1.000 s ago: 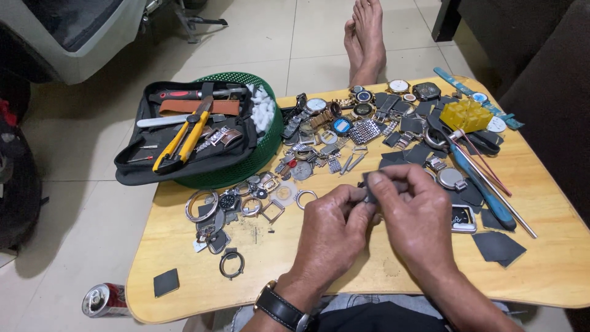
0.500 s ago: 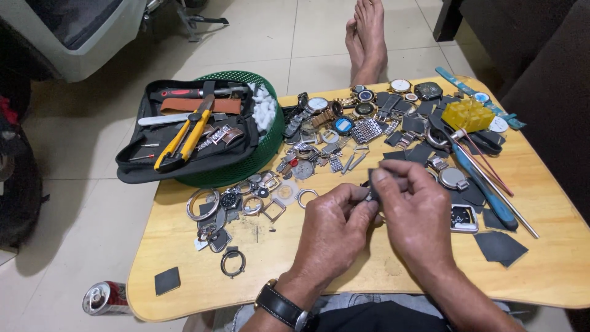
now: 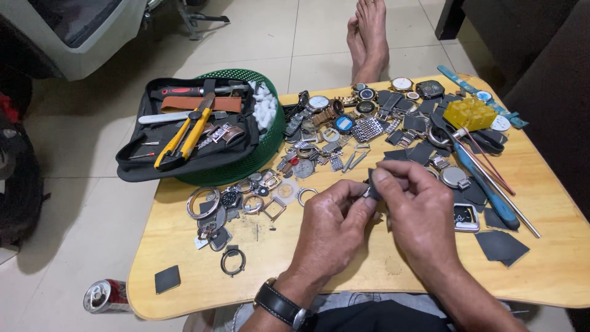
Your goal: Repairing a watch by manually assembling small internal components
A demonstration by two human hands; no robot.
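Head view, looking down on a low wooden table (image 3: 344,270) strewn with watch parts. The left hand (image 3: 329,227) and the right hand (image 3: 418,212) meet above the table's middle, fingertips drawn together on a small dark part (image 3: 372,187) pinched between them; the part is held just above the tabletop, and its exact kind cannot be told because the fingers cover most of it. A black wristwatch (image 3: 281,304) sits on the left wrist. To the left of the hands lie loose metal rings and bezels (image 3: 203,203), a round dark ring (image 3: 233,260) nearer the table's front edge, and a small black square (image 3: 166,279) near the front-left corner. Beyond the hands a dense heap of watch cases, dials and bracelet links (image 3: 344,123) covers the far half of the table. To the right lie a yellow plastic block (image 3: 469,113), a blue-handled tool (image 3: 485,184) beside thin rods, and flat dark pieces (image 3: 501,246). At the far-left corner a green mesh basket (image 3: 261,157) carries an open black tool pouch (image 3: 184,132) with yellow-handled pliers (image 3: 181,138). On the tiled floor, a drink can (image 3: 107,296) lies by the table's front-left corner, and a person's bare feet (image 3: 369,34) rest beyond the far edge.
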